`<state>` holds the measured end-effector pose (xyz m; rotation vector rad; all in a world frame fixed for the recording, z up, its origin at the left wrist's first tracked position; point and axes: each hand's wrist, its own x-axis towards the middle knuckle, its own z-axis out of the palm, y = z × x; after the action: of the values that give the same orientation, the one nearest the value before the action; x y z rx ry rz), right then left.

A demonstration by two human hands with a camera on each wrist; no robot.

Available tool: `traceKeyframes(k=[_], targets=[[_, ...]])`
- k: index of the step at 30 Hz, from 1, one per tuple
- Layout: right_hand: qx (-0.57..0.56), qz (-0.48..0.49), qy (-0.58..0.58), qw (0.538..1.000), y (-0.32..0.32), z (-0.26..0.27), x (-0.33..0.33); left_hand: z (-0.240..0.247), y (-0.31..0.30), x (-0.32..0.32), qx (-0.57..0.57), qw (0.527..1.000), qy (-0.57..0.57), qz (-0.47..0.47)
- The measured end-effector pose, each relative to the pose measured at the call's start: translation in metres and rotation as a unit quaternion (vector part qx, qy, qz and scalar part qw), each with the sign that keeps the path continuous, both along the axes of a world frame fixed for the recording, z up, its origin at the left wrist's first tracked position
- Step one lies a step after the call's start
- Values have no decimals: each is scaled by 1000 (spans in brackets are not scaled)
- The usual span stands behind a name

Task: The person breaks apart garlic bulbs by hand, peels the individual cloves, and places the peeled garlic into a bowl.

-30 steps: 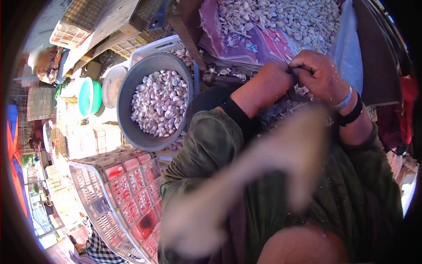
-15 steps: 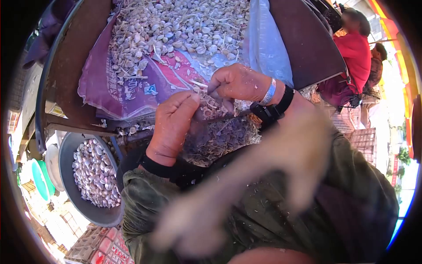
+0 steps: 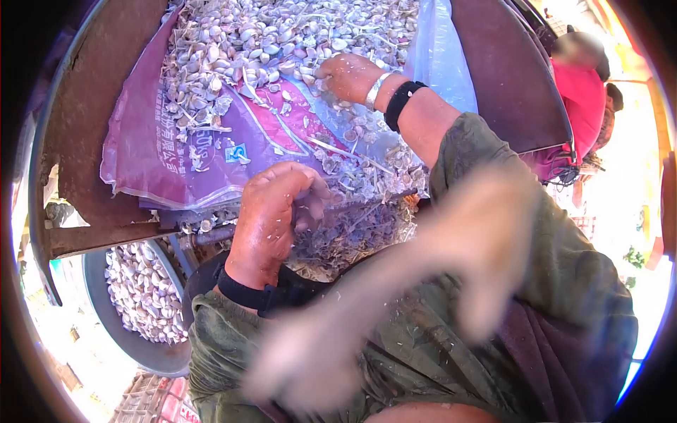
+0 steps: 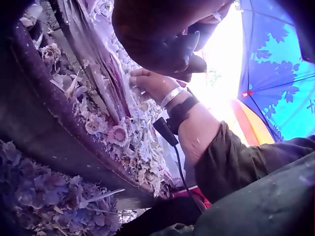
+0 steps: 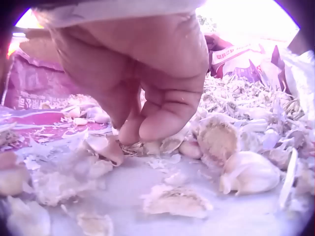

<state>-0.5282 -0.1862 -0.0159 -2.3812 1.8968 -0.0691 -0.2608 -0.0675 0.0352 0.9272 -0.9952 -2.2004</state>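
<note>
My right hand (image 3: 350, 76) reaches over the heap of garlic cloves (image 3: 282, 39) with fingers bent downward. In the right wrist view its fingertips (image 5: 165, 129) come together low among garlic cloves and dry skins, right beside a pinkish clove (image 5: 107, 149); whether they pinch it I cannot tell. A whole-looking garlic piece (image 5: 251, 172) lies to the right of them. Nearer the body, my left hand (image 3: 271, 208) hovers by the front edge, above the skin scraps (image 3: 352, 229), its fingers loosely curled. Nothing shows in it; its palm is partly hidden.
A purple printed sack (image 3: 162, 155) and a bluish plastic sheet (image 3: 441, 63) lie under the cloves, between brown side panels (image 3: 504, 77). A grey basin (image 3: 106, 317) of cloves stands lower left. A person in red (image 3: 578, 99) sits at right. A blurred pale shape crosses the foreground.
The view has swung right from the basin to the heap. My hands, together earlier, have parted: the right moved forward onto the cloves, the left stayed near the front edge.
</note>
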Motion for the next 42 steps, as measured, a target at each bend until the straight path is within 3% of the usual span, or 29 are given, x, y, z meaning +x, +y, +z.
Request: traceKeyframes(k=[4,5,7,8,11,14,17,18,21,24,27,30,33,36,37,39,40,42], targets=[[-20,-25,-82,996,10,-2,11,-2,-2,-2,-6,1000,-16,6],[21,-44,-137,989,12,-4,9,-2,-2,-3,-3,1000,-20,11],[102,-81,-246,960,22,8,13,-2,-2,-5,1,999,-27,23],[158,-172,-334,913,30,16,14,-5,-3,-7,5,999,-29,24],[167,-174,-428,871,40,9,7,-19,-7,-11,13,999,-25,30],[167,-153,-355,907,53,25,20,-24,-9,-15,12,999,-11,43],[39,20,-180,983,45,6,17,-24,-7,-17,10,999,-16,48],[-116,156,-99,976,41,5,19,-23,-7,-18,9,999,-17,43],[101,-11,-228,968,46,13,23,-24,-8,-18,9,999,-14,40],[242,-87,-266,929,55,43,36,-25,-9,-17,17,999,-17,44],[115,94,-135,980,54,29,32,-24,-10,-15,20,999,-27,41],[110,76,-132,982,59,25,32,-24,-11,-15,22,998,-39,37],[97,131,-144,976,60,20,32,-22,-10,-16,27,998,-48,44],[121,89,-124,981,66,28,36,-23,-9,-15,28,997,-51,41],[108,84,-167,976,66,28,35,-24,-11,-15,24,998,-51,36],[81,74,-251,962,70,24,32,-27,-11,-16,20,998,-52,37],[243,-67,-402,880,80,57,48,-27,-11,-16,13,998,-49,35],[287,-1,-554,781,95,95,59,-12,-8,-18,-2,995,-91,34]])
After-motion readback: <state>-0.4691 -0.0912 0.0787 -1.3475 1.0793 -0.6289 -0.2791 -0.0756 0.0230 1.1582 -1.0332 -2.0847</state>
